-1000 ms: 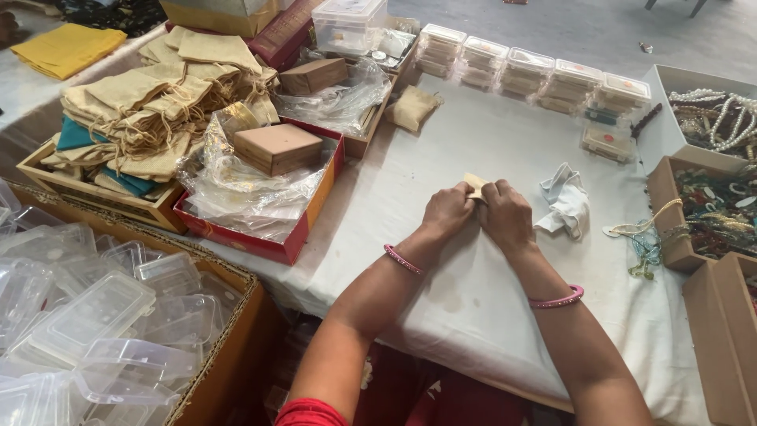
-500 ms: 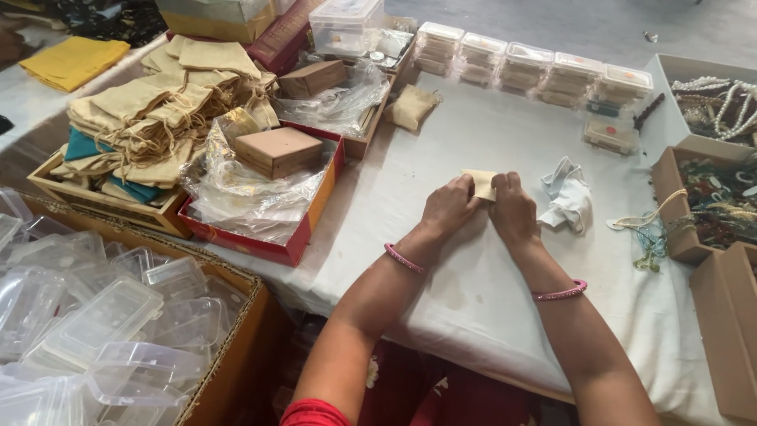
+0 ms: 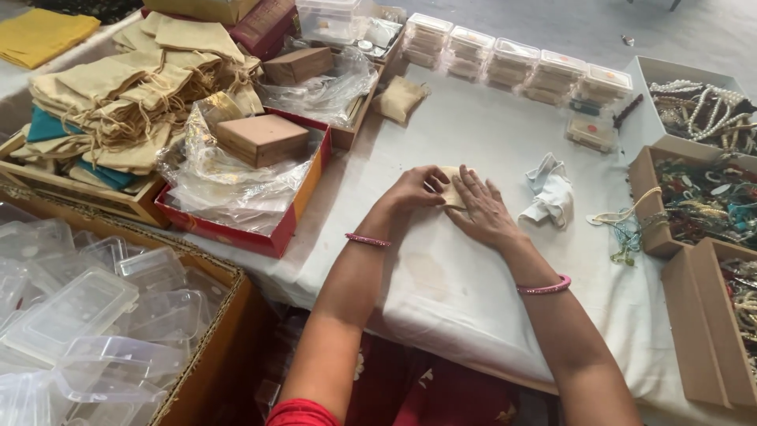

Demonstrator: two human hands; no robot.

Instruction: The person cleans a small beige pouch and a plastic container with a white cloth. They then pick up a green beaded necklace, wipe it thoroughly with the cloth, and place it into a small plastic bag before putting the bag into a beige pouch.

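The left hand [image 3: 414,189] pinches the near edge of a small beige cloth pouch [image 3: 451,189] while the right hand [image 3: 482,209] lies flat, fingers spread, pressing it down on the white tabletop [image 3: 441,292] at the middle of the view. At three o'clock from the pouch, near but apart, lies a crumpled white cloth [image 3: 548,193], and farther that way open boxes of beads and necklaces [image 3: 702,197]. At nine o'clock stands a red tray [image 3: 236,229] holding a brown box [image 3: 260,138] on clear plastic, and at twelve o'clock a row of clear lidded containers [image 3: 512,67].
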